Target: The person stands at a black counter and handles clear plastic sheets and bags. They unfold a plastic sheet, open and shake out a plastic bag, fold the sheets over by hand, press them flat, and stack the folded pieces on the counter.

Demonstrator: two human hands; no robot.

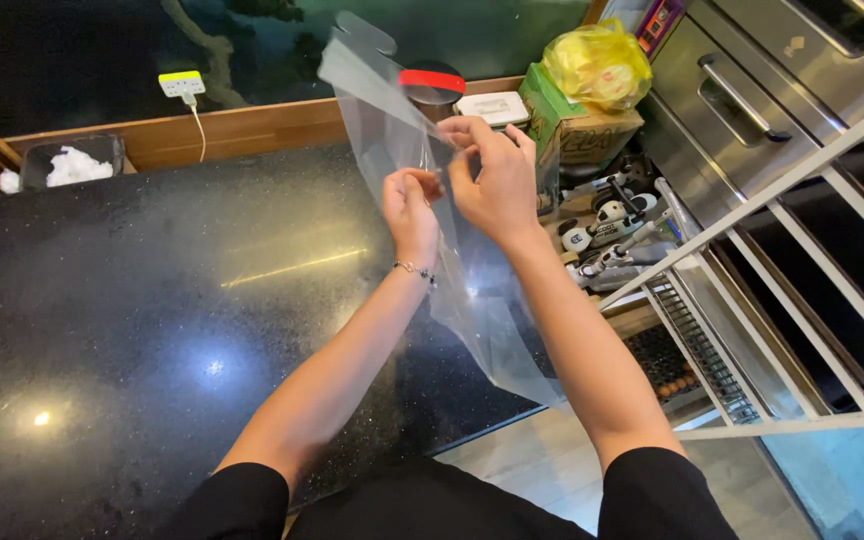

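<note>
Left hand (410,212): pinches the clear plastic bag (472,300), steadying one edge.
Right hand (497,180): pinches the opposite edge, holding it above the black worktop (152,300).

Two bare forearms | short black sleeves (242,495), ending near the elbows | black top across the chest between them | thin beaded bracelet (416,270) on left wrist, small dark and silver beads | left hand (410,208) and right hand (497,180) uncovered | right wrist bare
</note>
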